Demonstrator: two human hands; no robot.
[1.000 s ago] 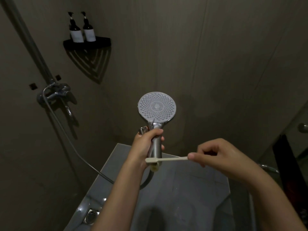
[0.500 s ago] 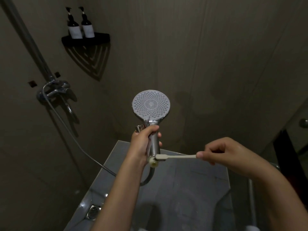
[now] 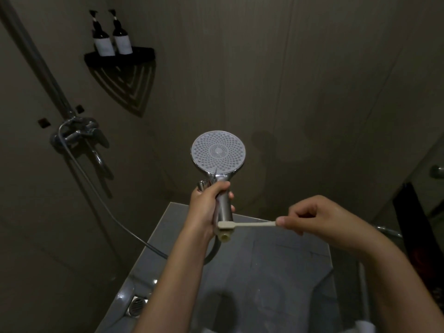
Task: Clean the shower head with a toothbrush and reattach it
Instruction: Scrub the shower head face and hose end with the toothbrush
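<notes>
A chrome shower head with a round pale nozzle face stands upright in front of me, face toward the camera. My left hand grips its chrome handle from the left. My right hand pinches the end of a cream toothbrush, which lies level. The brush head touches the bottom of the handle, just above the pale hose fitting. A grey hose runs from there left and up to the wall mixer.
The chrome mixer tap and riser rail are on the left wall. A black corner shelf carries two dark pump bottles. A floor drain sits low left on the grey floor. A glass door handle shows at right.
The toothbrush has slid to the right along the base of the shower handle. The shower head has shifted slightly left in view as the camera moved.
</notes>
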